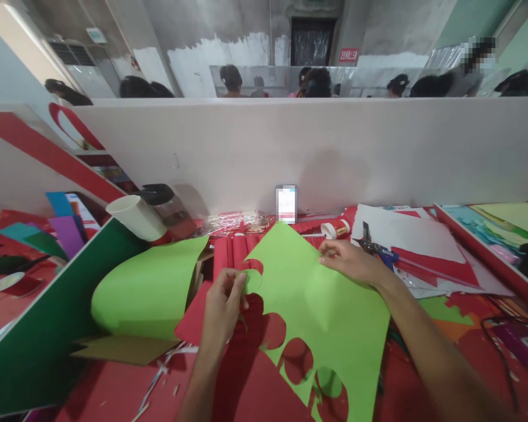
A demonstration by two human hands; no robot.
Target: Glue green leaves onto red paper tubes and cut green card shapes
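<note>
A bright green paper sheet spreads out before me, with several round holes along its left and lower side. Between thumb and fingers of my left hand is a green paper circle, pinched at its left edge and lying beside the sheet's cut-out edge. My right hand has its fingers curled on the sheet's upper right edge, gripping it. Under the holes shows red paper. Another green disc appears within a lower hole.
A rolled green sheet lies left, by a dark green panel. Behind are red rolls, a paper cup, a phone and a tape spool. To the right are a glue gun and white sheets.
</note>
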